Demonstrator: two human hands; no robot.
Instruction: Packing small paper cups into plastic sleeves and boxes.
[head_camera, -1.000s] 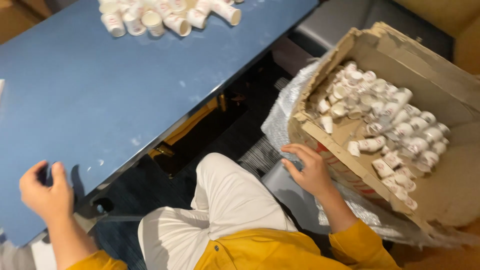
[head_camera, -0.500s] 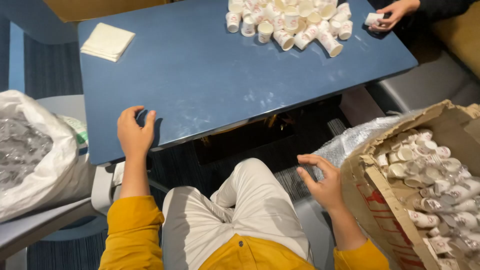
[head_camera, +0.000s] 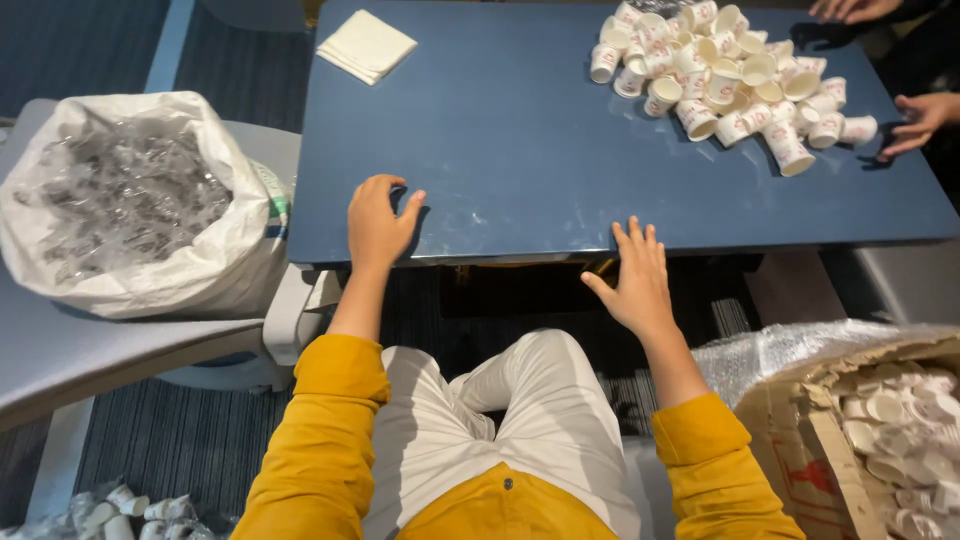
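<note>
Head cam: left hand (head_camera: 377, 222) and right hand (head_camera: 637, 276) rest open-fingered, holding nothing, on the blue table (head_camera: 520, 160) near edge. Shove it and that loose cup pile (head_camera: 725, 70) at the far-right corner probably rolls off.

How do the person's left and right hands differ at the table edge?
The left hand rests curled on top of the blue table, fingers bent. The right hand is flat with fingers spread, only its fingertips reaching the table's edge. Both are empty, in yellow sleeves.
</note>
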